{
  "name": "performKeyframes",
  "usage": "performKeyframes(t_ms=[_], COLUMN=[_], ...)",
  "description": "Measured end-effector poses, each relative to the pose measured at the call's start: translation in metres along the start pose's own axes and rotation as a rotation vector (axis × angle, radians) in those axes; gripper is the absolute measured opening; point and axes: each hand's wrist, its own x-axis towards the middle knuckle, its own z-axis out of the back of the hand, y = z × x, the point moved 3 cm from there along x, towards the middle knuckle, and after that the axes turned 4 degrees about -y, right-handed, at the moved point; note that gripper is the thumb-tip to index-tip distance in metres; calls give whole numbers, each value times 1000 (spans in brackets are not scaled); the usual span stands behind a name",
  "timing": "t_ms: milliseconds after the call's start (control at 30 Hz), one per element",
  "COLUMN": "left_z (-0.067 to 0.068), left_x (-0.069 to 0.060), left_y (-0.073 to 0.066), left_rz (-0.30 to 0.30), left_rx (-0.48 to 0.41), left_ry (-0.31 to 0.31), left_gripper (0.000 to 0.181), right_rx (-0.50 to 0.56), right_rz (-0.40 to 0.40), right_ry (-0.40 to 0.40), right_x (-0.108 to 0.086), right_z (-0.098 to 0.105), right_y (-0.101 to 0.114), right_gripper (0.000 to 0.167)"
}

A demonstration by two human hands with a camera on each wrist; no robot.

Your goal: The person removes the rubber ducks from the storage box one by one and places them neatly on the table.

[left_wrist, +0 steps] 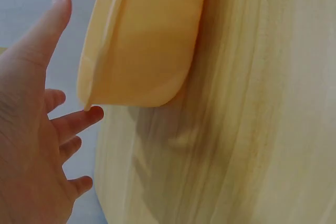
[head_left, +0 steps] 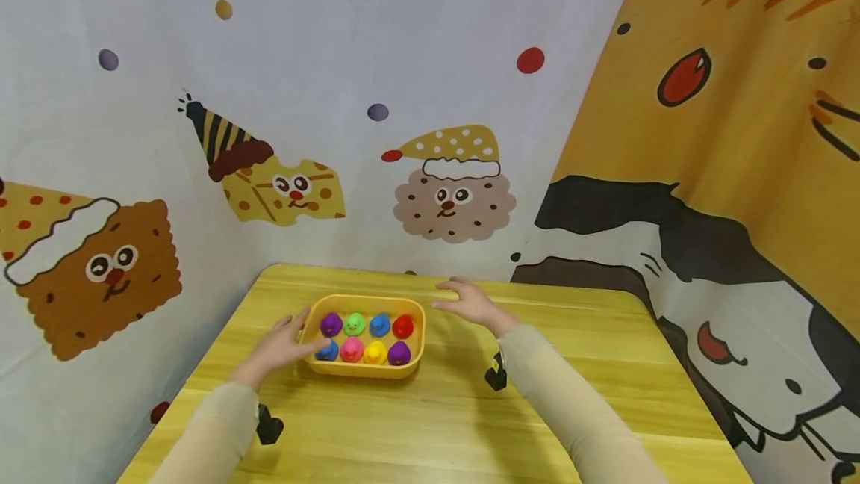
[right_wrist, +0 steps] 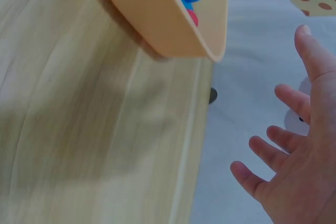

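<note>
A yellow-orange plastic basket (head_left: 366,370) stands on the table with several small rubber ducks in two rows. The back row has a purple duck (head_left: 331,324), a green one (head_left: 354,324), a blue one (head_left: 379,324) and a red one (head_left: 403,326). In front sit a blue duck (head_left: 327,351), a pink one (head_left: 352,350), a yellow one (head_left: 375,353) and a purple one (head_left: 399,353). My left hand (head_left: 278,349), fingers spread, is at the basket's left end; whether it touches the rim I cannot tell. My right hand (head_left: 473,306) hovers right of the basket, fingers apart, holding nothing.
The wooden table (head_left: 416,432) extends in front of the basket and to its right. A printed cloth (head_left: 430,36) with cartoon figures hangs behind and at both sides. Each wrist carries a small black device (head_left: 269,426).
</note>
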Motion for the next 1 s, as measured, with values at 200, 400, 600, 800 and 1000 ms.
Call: performKeyframes(t_ms=[200,400,600,800,1000], left_z=[-12,-17,-20,-23,-26], left_x=[-2,-1,-1,-2,-2], left_y=[2,1,0,0,-2], left_rz=[28,36,34,44,83], left_rx=[10,-16,-91,-179,-249], left_ry=[32,63,90,125,159], left_gripper=[113,120,125,129,128], right_rx=[0,73,125,173,212], right_rz=[34,38,44,-10,-116], right_ry=[34,45,25,11,8], right_x=[12,14,18,21,23], right_z=[-16,-26,-41,-54,-65], right_y=[5,13,14,16,15], right_gripper=[51,45,44,42,40])
